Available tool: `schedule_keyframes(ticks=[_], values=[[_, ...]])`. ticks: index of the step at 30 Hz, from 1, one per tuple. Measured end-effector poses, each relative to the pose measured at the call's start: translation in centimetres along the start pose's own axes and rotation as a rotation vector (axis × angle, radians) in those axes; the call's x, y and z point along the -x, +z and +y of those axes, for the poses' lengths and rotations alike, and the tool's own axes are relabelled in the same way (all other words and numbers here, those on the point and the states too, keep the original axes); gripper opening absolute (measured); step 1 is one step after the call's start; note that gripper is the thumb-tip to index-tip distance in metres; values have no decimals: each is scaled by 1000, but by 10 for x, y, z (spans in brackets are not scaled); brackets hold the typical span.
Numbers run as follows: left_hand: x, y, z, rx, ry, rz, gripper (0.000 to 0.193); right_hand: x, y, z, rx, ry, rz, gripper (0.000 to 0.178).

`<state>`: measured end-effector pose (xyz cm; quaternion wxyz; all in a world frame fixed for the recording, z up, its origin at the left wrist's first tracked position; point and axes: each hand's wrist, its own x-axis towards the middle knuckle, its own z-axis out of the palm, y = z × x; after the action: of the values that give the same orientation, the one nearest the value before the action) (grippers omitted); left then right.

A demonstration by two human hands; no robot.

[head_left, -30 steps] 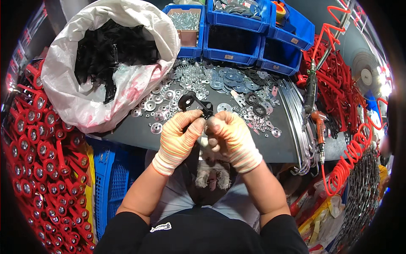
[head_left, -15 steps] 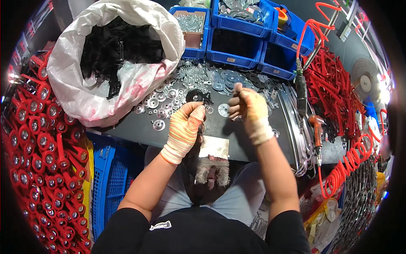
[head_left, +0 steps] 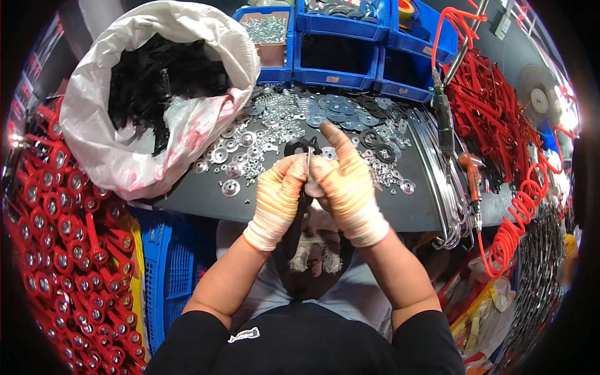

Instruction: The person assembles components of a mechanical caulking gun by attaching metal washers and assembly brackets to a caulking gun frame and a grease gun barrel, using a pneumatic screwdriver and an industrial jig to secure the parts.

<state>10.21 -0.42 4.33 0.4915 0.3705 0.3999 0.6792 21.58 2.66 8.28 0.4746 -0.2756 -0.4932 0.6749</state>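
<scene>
My left hand [head_left: 277, 195], in a striped knit glove, is closed round a black plastic part [head_left: 295, 147] with a round end that shows above the fingers. My right hand [head_left: 351, 197], gloved alike, meets it over the bench edge. A thin metal disc [head_left: 310, 161], seen nearly edge-on, stands between the two hands, pinched by the right thumb, while the right index finger points up and away. The fingers hide most of both parts. Past the hands, loose metal washers [head_left: 230, 187], nuts and flat discs [head_left: 337, 109] lie spread on the dark bench [head_left: 209, 199].
A white sack [head_left: 153, 178] of black parts stands at the left. Blue bins [head_left: 333, 80] line the back. Bent metal rods [head_left: 431, 169], an orange air tool [head_left: 470, 167] and its coiled red hose [head_left: 503, 250] are at the right. Red handles [head_left: 47, 231] pile up at far left.
My right hand has moved left and down to meet the left hand, and a metal disc now shows between them. The whole view has shifted slightly.
</scene>
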Motion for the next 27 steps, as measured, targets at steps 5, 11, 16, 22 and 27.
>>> schedule_keyframes(ticks=[5,11,16,22,27], values=[[-4,-15,6,-443,18,-187,67,-22,-30,1,251,57,-100,45],[-11,-16,11,-492,32,-241,51,-39,-246,-31,2168,225,443,24],[-15,-14,14,-142,-50,-235,52,-29,-214,-48,1731,97,486,29],[-4,-16,23,117,-223,-258,56,56,-99,-46,1097,-449,-106,56],[7,-5,32,-16,-124,-306,56,71,-84,-57,1366,-523,-81,64]])
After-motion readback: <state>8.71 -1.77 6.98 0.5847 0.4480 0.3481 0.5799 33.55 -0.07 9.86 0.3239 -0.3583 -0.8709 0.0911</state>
